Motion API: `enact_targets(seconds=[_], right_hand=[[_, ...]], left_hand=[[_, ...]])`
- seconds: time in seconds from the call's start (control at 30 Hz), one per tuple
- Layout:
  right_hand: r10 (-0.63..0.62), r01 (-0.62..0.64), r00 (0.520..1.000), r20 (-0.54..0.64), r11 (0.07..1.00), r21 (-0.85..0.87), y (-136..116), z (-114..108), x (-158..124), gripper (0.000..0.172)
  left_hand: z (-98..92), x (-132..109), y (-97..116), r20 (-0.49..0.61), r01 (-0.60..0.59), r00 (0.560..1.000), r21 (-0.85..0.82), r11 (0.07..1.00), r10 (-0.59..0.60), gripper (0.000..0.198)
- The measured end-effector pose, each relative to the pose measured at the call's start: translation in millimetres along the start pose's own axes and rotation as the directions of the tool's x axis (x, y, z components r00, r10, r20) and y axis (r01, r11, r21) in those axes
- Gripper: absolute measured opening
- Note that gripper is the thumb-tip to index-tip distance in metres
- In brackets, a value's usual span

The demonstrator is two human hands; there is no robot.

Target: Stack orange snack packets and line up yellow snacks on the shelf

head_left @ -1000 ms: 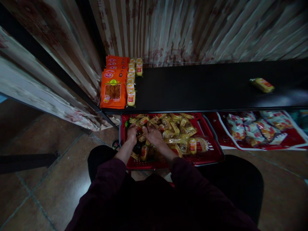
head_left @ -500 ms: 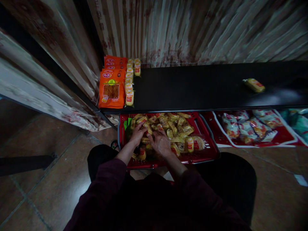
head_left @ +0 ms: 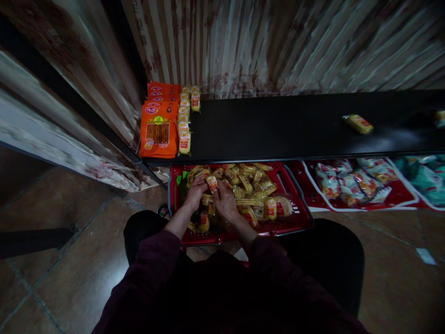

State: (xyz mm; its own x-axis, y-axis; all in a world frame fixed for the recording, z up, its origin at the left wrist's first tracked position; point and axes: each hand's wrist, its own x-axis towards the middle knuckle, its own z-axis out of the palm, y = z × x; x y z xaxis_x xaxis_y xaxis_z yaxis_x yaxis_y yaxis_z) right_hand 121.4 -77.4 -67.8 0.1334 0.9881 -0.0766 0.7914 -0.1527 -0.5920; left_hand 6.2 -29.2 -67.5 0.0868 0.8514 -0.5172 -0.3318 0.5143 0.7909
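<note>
A small yellow wrapped snack cake (head_left: 212, 183) with a red and white label is held between my two hands, above a red shopping basket (head_left: 301, 214). My left hand (head_left: 196, 191) closes on its left side. My right hand (head_left: 225, 200) grips it from the right. Under and around both hands lie many similar wrapped cakes (head_left: 245, 183), loosely heaped in the basket. Something bright green (head_left: 181, 178) shows at the basket's left end.
A black shelf (head_left: 271, 127) runs behind the basket. Orange snack packets (head_left: 158, 132) and a row of wrapped cakes (head_left: 184, 139) stand at its left end; a single cake (head_left: 359, 124) lies farther right. Another basket (head_left: 311, 197) holds white packets (head_left: 351, 188).
The cake between my hands has turned so its label faces up, and my right hand has shifted its hold on it. The view has shifted slightly to the right.
</note>
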Motion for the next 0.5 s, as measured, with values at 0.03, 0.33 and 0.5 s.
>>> enact_targets(seconds=[0.03, 0.33, 0.5], right_hand=[[-0.001, 0.001, 1.000, 0.000, 1.000, 0.013, -1.5, 0.2, 0.6, 0.049], [0.019, -0.018, 1.000, -0.008, 0.997, 0.069, -6.9, -4.8, 6.4, 0.051], [-0.029, 0.047, 0.994, -0.102, 0.982, 0.185, -4.2, -5.2, 11.8, 0.051]], left_hand=[[0.1, -0.5, 1.4, 0.004, -0.011, 1.000, 0.008, 1.000, 0.011, 0.047], [1.7, -0.9, 10.0, 0.031, -0.177, 0.984, 0.168, 0.970, 0.174, 0.051], [0.3, -0.2, 12.8, 0.064, -0.247, 0.969, 0.195, 0.949, 0.239, 0.050]])
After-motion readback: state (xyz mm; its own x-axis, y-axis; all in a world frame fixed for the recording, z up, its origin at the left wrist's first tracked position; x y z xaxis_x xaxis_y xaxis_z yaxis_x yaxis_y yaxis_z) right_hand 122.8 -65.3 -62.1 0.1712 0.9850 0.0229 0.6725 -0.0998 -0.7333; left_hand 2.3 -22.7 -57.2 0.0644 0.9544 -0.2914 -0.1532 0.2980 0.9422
